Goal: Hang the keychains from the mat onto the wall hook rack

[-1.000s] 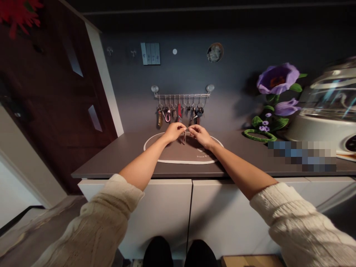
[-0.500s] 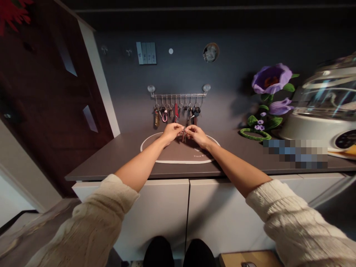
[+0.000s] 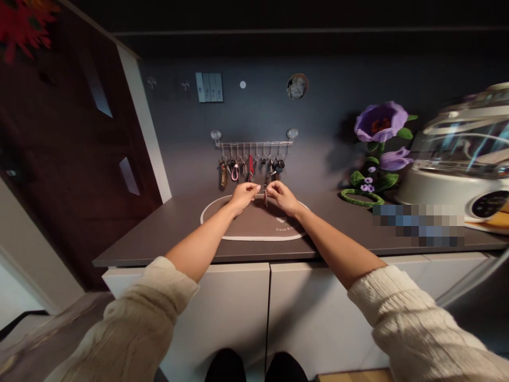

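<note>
My right hand (image 3: 283, 196) pinches a small bunch of keys (image 3: 265, 197) by its top, and thin metallic and reddish pieces dangle below the fingertips. My left hand (image 3: 245, 195) is just left of it, thumb and forefinger pressed together, with a narrow gap between the two hands. Whatever the left fingertips may hold is too small to make out. Both hands are above an oval brown mat (image 3: 246, 225) with a white border. Behind them, several key bunches and a red strap (image 3: 251, 164) hang from a clear hook rail (image 3: 254, 143) on the wall.
Right of the mat stand a purple fabric flower (image 3: 382, 122) on a green ring base and a white appliance (image 3: 441, 185) with a clear top. A wall switch panel (image 3: 209, 87) is above the rail. The counter's front edge (image 3: 151, 260) runs above white cabinet doors (image 3: 226, 307).
My hands have drawn slightly apart; their fingertips were together before. The keys now dangle from the right hand's fingers. The whole view has shifted a little, with the wall lower in it.
</note>
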`<move>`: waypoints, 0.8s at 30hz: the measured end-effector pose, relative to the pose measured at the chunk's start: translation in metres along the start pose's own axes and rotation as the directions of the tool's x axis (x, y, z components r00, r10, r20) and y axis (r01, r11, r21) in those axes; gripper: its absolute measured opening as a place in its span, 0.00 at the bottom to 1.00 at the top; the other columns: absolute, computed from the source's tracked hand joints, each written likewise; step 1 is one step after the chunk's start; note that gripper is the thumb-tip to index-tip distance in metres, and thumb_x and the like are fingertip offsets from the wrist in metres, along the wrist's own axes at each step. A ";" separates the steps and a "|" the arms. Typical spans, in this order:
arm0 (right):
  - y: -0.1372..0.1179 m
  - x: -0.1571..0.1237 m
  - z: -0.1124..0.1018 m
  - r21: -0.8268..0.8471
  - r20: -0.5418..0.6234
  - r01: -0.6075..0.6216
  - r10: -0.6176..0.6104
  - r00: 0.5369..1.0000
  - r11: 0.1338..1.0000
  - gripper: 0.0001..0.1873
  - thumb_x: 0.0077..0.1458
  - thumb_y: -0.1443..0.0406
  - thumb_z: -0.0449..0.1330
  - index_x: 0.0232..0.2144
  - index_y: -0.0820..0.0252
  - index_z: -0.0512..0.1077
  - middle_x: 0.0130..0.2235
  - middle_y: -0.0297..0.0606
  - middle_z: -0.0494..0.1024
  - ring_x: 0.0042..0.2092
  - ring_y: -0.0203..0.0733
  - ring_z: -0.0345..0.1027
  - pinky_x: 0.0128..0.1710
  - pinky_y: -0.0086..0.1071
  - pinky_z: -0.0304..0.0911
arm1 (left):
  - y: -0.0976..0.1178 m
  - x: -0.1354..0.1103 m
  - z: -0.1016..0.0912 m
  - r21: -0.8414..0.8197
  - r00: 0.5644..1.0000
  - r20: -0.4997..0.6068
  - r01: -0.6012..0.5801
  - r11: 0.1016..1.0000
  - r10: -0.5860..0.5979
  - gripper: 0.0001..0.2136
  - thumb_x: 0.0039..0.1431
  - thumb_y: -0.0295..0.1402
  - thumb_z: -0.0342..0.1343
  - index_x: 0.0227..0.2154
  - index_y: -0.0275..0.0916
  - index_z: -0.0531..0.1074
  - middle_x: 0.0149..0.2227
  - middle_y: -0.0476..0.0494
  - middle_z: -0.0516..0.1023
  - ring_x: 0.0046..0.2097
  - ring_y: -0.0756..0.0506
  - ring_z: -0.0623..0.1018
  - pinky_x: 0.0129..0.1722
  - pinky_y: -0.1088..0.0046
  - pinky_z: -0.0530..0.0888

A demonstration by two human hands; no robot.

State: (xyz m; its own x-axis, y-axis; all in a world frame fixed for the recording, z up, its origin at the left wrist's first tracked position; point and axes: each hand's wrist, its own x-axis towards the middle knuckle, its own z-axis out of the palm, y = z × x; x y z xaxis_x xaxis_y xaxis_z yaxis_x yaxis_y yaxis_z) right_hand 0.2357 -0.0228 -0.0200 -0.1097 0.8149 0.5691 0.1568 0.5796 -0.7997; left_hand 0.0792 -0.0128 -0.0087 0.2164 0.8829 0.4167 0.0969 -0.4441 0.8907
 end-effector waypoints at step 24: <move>-0.052 0.070 -0.070 0.174 -0.360 -0.205 0.256 0.897 0.963 0.05 0.48 0.70 0.50 0.22 0.60 0.57 0.22 0.31 0.65 0.24 0.30 0.61 0.29 0.30 0.64 | -0.021 -0.003 -0.003 0.744 0.922 0.370 -0.370 0.557 0.118 0.13 0.54 0.37 0.47 0.28 0.36 0.74 0.31 0.42 0.77 0.33 0.47 0.73 0.33 0.74 0.65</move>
State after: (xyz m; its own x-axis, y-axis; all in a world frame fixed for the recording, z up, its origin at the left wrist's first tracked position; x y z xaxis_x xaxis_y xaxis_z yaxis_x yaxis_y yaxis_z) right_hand 0.2883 0.0040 0.0751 0.2946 0.8789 0.3751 0.0024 0.3918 -0.9200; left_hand 0.0740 -0.0054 -0.0278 0.5702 0.7049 0.4218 0.6963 -0.6872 0.2072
